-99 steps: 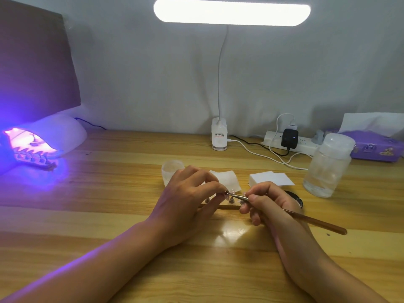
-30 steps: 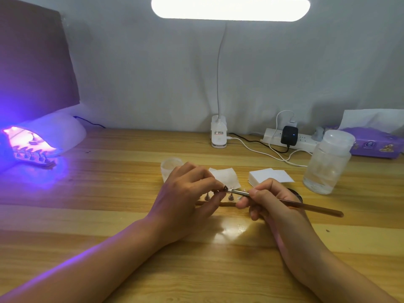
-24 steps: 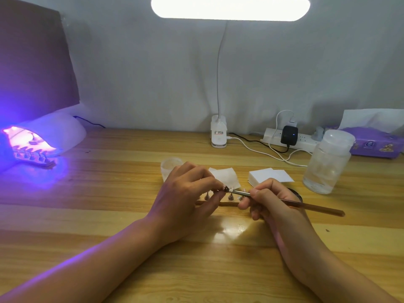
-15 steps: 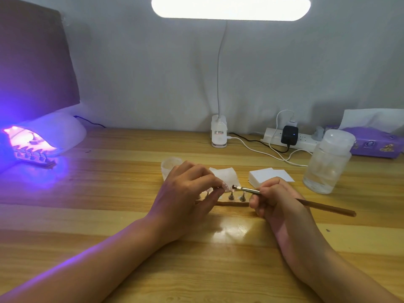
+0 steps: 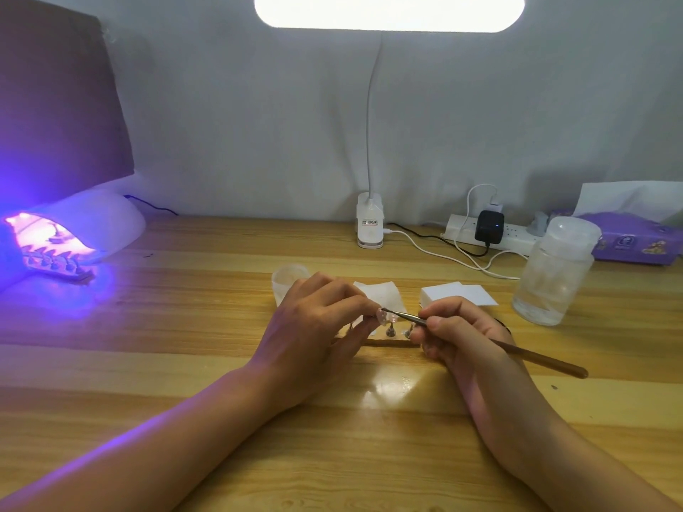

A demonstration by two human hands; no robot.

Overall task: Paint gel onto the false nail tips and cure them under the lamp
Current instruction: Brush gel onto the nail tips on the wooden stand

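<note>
**A:** What lay before us?

**B:** The table filled our view. The desk lamp shone at twelve o'clock, with its base at the table's far edge. At ten o'clock the curing lamp glowed violet, and a rack of tips sat in its mouth.

**A:** And at two o'clock?

**B:** We saw a tissue box by the wall, a power strip beside it, and nearer us a clear bottle with a white cap.

**A:** Where were our hands?

**B:** They were close together near the middle of the table. Our left hand had its fingers curled, with thumb and forefinger pinched together. Our right hand, at three o'clock from it, was closed round the brush like a pen, and the handle pointed to four o'clock.

**A:** What did we see around them?

**B:** White pads lay at twelve o'clock from the right hand. A wipe and a small cup showed past the left knuckles. The holder lay flat between the hands with small pegs standing on it.

**A:** And the tip?

**B:** The tip was pinched in our left fingers just above the holder. The brush's bristle end touched it from three o'clock. We could not tell how much gel was on it.
</note>
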